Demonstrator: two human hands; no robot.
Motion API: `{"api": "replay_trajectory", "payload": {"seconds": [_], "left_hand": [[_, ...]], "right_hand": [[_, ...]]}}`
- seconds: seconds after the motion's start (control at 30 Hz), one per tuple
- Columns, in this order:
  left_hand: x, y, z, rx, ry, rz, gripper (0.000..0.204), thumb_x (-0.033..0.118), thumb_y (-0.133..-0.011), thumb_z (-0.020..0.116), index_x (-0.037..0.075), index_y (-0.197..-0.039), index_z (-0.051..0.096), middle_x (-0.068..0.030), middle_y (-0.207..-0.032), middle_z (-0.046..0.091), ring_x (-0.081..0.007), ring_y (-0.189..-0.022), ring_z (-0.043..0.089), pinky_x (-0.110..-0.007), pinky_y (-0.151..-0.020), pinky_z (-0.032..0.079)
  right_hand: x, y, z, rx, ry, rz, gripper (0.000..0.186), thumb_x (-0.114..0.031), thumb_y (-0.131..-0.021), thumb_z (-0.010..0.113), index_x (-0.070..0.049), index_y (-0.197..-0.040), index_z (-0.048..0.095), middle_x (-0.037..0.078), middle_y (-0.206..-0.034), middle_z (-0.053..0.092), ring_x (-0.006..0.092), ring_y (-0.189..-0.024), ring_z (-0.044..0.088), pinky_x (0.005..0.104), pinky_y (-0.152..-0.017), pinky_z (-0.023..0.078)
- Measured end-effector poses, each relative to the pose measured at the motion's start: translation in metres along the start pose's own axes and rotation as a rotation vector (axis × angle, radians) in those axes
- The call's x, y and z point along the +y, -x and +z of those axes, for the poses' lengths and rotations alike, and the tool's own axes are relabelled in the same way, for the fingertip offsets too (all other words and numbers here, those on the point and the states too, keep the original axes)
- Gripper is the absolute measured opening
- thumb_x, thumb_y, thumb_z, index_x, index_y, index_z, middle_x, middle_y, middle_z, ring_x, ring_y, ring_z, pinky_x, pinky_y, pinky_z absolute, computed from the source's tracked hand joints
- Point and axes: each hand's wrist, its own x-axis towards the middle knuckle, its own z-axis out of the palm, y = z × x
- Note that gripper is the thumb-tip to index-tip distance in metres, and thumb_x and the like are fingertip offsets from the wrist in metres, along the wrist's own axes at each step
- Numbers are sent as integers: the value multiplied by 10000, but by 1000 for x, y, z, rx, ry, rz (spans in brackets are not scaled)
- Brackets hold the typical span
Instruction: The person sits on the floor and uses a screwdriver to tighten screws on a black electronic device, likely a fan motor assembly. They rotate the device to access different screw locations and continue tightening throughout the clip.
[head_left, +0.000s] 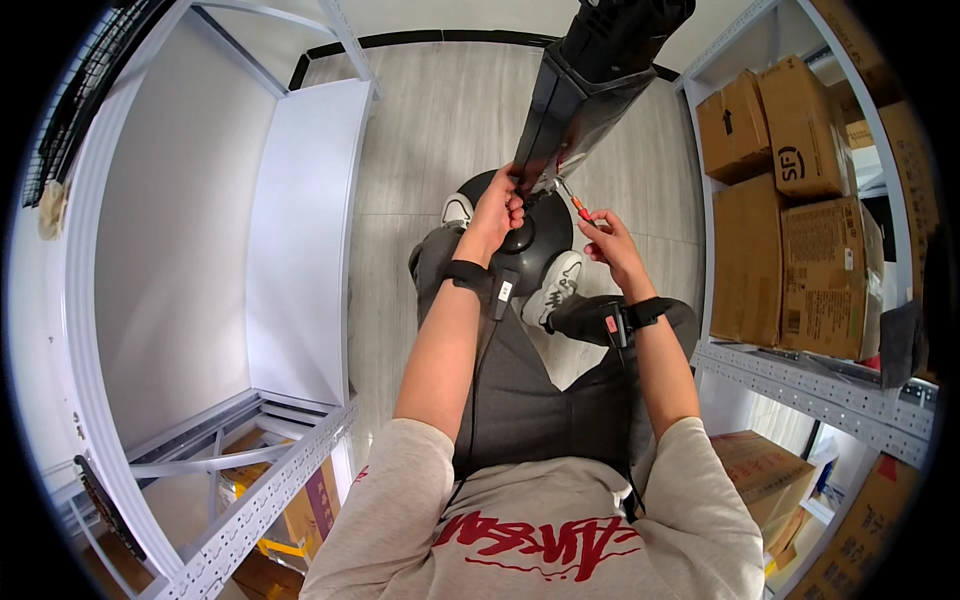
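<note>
A tall, glossy black column [583,125] rises from a round black base [545,262] on the floor between my feet. My left hand [494,212] is closed at the left edge of the column's lower end, its fingers curled and partly hidden. In my right hand [615,245] is a hand tool [581,207] with a red and orange handle, pinched between thumb and fingers. The tool's silver metal head is against or very close to the column's lower right side; its exact kind is hard to make out.
White metal shelving [305,240] stands on the left. To the right, a rack holds several cardboard boxes [745,265], with another box [760,475] lower down. My shoes [553,290] flank the base. Black straps with cabled devices circle both wrists.
</note>
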Motion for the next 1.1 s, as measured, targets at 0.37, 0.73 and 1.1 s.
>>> {"api": "replay_trajectory", "payload": {"seconds": [0.37,0.73,1.1], "left_hand": [[1,-1,3,18,9,-29,165,324,-956,462,161,-934,447,19,-632,337,-111,-542,362,-256,-479,295],[-1,-1,1,-33,-28,1,578,166,-864,436,217,-1438,391,-5,-672,409,-155,-585,467,-298,-526,412],[2,4,1,-60,24,-13,450,56,-790,461,188,-1219,496,-18,-690,439,-161,-595,473,-291,-547,396]], "right_hand": [[26,11,-20,-24,-11,-82,215,-165,-860,723,-109,-961,541,-55,-656,523,33,-463,405,209,-409,247],[17,41,-13,-86,-15,-118,191,-143,-872,710,-107,-963,546,-60,-646,502,30,-467,411,209,-410,257],[6,55,36,-139,209,-193,224,-155,-844,737,-63,-926,550,-27,-656,526,46,-475,465,227,-426,345]]}}
